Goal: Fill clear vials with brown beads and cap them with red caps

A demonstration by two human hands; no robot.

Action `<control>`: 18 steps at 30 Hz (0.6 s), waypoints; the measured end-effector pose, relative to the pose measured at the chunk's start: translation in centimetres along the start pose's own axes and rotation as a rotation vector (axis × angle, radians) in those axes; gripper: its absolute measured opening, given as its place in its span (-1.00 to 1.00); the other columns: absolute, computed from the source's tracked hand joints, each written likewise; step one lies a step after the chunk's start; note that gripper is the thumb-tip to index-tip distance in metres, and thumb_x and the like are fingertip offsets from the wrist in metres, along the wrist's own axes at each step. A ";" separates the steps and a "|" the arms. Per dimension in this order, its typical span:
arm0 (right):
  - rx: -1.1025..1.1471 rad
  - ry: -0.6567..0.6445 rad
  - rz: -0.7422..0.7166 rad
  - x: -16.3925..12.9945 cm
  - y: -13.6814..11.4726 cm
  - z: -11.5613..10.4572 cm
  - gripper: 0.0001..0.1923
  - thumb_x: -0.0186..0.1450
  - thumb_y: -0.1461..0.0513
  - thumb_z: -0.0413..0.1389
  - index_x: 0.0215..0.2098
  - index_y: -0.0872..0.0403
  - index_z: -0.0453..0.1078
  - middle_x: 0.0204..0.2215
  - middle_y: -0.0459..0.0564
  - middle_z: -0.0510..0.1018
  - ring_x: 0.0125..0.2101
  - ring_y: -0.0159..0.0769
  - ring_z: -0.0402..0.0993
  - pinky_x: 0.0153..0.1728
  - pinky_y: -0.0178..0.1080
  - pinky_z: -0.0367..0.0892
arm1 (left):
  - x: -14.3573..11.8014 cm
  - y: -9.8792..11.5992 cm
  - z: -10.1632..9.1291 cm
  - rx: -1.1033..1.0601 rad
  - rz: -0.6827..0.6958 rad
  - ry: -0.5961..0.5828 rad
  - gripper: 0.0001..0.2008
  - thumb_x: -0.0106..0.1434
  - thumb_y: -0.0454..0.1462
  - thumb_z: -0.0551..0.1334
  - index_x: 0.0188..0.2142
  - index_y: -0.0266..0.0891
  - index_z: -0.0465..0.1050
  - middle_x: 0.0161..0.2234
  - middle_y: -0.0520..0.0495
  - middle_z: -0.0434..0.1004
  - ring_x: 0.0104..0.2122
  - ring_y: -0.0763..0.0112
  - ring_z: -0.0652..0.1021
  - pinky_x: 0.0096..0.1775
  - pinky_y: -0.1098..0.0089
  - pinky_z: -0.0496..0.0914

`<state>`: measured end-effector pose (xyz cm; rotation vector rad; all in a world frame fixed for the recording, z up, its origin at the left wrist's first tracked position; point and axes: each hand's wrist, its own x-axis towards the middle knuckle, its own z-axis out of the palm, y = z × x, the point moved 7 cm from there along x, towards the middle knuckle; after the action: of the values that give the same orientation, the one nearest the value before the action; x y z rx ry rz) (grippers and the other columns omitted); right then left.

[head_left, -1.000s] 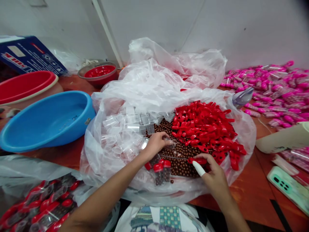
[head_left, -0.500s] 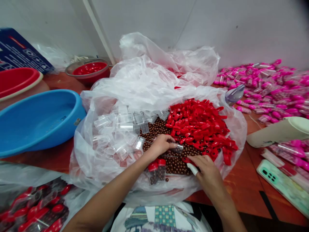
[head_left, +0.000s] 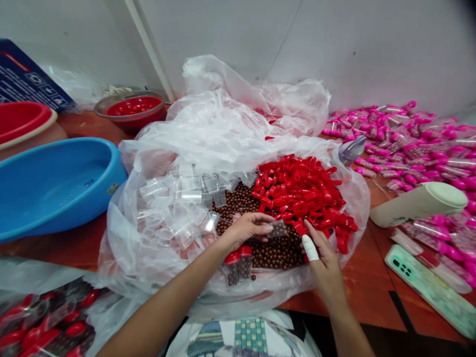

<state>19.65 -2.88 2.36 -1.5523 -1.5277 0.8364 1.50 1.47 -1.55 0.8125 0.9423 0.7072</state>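
Note:
My left hand (head_left: 245,229) pinches a small clear container (head_left: 277,229) holding brown balls, just above the heap of brown balls (head_left: 277,254). My right hand (head_left: 323,258), with a white cot on one finger, pinches a red cap (head_left: 299,228) right beside that container, at the edge of the red cap pile (head_left: 303,191). Empty clear containers (head_left: 178,203) are heaped to the left. Two filled, red-capped containers (head_left: 238,267) lie under my left wrist. Everything sits in an opened clear plastic bag (head_left: 223,134).
A blue basin (head_left: 55,183), a red basin (head_left: 22,119) and a metal bowl (head_left: 130,106) stand at left. Pink-capped containers (head_left: 409,139) cover the right. A white cylinder (head_left: 420,203), a phone (head_left: 427,287) and a bag of red-capped containers (head_left: 44,322) lie nearby.
My left hand lifted the container out of the brown balls, now with balls inside. My right hand carried the red cap up and left toward it. The camera shifted slightly.

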 end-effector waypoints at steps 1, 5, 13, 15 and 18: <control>0.020 -0.009 0.009 0.1 -0.2 0.2 -0.56 0.32 0.10 -0.08 0.15 -0.05 0.17 0.00 0.01 0.35 -0.01 -0.22 0.29 0.03 -0.08 0.18 | -0.4 0.0 0.1 -0.012 -0.003 -0.015 -0.59 -0.07 -0.22 0.38 -0.18 -0.27 0.49 -0.32 -0.08 0.49 -0.38 0.45 0.48 -0.33 0.40 0.44; 0.049 -0.090 -0.047 0.6 -1.6 1.9 -0.60 0.32 0.13 -0.08 0.12 -0.05 0.22 -0.05 0.01 0.40 -0.03 -0.25 0.32 0.01 -0.11 0.22 | -2.1 -0.1 0.2 -0.053 0.012 0.016 -0.60 -0.05 -0.23 0.38 -0.16 -0.25 0.51 -0.26 -0.10 0.52 -0.34 0.42 0.50 -0.26 0.35 0.43; -0.076 -0.185 -0.405 -0.7 -4.3 4.5 -0.56 0.31 0.26 -0.09 0.16 -0.03 0.16 0.06 0.02 0.37 0.05 -0.23 0.30 0.05 -0.12 0.24 | -5.1 1.3 -0.9 0.055 0.181 0.221 -0.68 -0.10 -0.24 0.39 -0.30 -0.31 0.56 -0.29 -0.11 0.54 -0.32 0.37 0.49 -0.25 0.38 0.38; -0.150 -0.192 -0.480 -1.1 -4.7 4.9 -0.49 0.28 0.22 0.00 0.20 0.00 0.09 0.07 0.06 0.34 0.05 -0.19 0.29 0.04 -0.10 0.25 | -5.7 0.9 -0.9 0.002 0.179 0.224 -0.68 -0.08 -0.24 0.39 -0.28 -0.30 0.54 -0.28 -0.10 0.53 -0.33 0.39 0.49 -0.25 0.37 0.38; -0.249 -0.161 -0.552 -1.4 -5.0 5.4 -0.29 0.16 0.15 0.15 0.21 0.08 0.01 0.04 0.15 0.34 0.03 -0.10 0.29 -0.01 -0.05 0.29 | -6.5 0.2 -0.4 -0.073 0.161 0.212 -0.66 -0.10 -0.26 0.40 -0.28 -0.29 0.49 -0.29 -0.05 0.51 -0.38 0.44 0.48 -0.30 0.42 0.36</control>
<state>12.40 -3.99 4.12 -1.1458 -2.1079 0.4714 -1.63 -3.58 1.08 0.7642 1.0418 0.9767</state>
